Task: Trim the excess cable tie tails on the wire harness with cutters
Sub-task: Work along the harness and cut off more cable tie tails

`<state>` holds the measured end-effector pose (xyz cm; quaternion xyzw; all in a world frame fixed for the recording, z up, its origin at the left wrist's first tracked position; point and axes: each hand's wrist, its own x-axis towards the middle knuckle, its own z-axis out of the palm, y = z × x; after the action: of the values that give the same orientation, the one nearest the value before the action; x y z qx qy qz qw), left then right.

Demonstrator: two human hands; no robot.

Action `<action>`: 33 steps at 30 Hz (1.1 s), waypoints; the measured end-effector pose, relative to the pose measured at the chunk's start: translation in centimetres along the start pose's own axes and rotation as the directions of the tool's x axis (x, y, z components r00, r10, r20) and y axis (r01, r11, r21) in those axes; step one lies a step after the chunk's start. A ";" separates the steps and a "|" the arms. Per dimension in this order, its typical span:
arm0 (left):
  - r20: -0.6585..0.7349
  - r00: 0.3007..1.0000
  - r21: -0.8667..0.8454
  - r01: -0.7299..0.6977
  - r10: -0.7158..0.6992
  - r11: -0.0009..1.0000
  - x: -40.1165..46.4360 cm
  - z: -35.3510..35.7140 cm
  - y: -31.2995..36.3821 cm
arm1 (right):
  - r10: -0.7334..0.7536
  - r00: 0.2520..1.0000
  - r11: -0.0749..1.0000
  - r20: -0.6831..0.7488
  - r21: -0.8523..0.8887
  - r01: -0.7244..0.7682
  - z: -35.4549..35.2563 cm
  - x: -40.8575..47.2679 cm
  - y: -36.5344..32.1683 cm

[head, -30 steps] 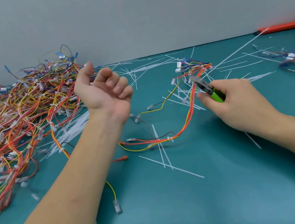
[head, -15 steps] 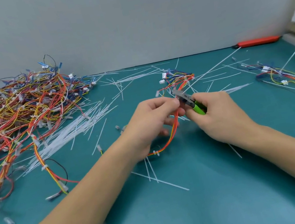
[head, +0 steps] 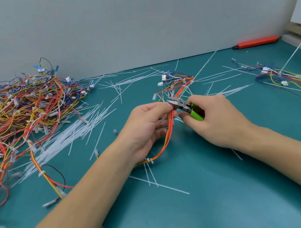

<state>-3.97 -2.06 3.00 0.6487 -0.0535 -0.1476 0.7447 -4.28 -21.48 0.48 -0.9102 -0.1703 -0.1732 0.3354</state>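
Fingers (head: 165, 109) of the left hand (head: 146, 126), previously raised empty, are now pinched on the wire harness (head: 170, 128); the cutters (head: 184, 107), gripped by the right hand (head: 217, 120), are brought alongside for trimming

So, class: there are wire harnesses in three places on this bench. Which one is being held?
The middle harness, with red and orange wires. The left hand grips it while the right hand holds the cutters against it. The big pile and the right harness lie untouched.

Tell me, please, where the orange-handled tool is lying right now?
In the head view the orange-handled tool lies at the far right of the green table, against the back wall, beyond the loose wire harness on the right.
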 end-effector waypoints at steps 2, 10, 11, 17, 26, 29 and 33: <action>-0.003 1.000 0.002 -0.006 0.006 1.000 0.1 -0.1 0.0 | 0.006 1.000 1.000 0.005 0.003 -0.006 0.0 0.0 0.0; 0.000 0.998 0.031 -0.057 0.057 0.998 -0.1 -0.2 0.2 | 0.028 1.000 0.999 0.002 0.022 -0.028 -0.1 -0.1 -0.2; 0.001 0.998 0.027 -0.060 0.060 0.998 -0.1 -0.2 0.2 | 0.026 1.000 1.000 0.001 0.015 -0.026 -0.1 -0.1 -0.2; 0.009 0.999 0.010 -0.045 0.045 0.999 -0.1 -0.3 0.2 | 0.007 1.000 0.999 0.003 0.041 -0.007 -0.1 -0.1 0.0; -0.018 0.999 0.013 -0.030 0.030 0.999 0.0 0.0 -0.1 | 0.067 0.997 0.993 0.046 -0.098 -0.062 -0.7 0.0 -0.6; -0.030 1.000 -0.001 -0.006 0.006 1.000 0.1 0.0 -0.2 | 0.127 0.984 0.986 0.127 -0.125 -0.111 -1.1 0.0 -0.8; -0.034 0.999 -0.010 0.003 -0.003 1.000 0.1 0.0 -0.3 | 0.195 0.943 0.964 0.268 -0.227 -0.135 -1.5 -0.5 -0.9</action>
<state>-3.93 -2.14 2.70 0.6475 -0.0390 -0.1378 0.7485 -5.39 -21.93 1.91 -0.9666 -0.1212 -0.0264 0.2244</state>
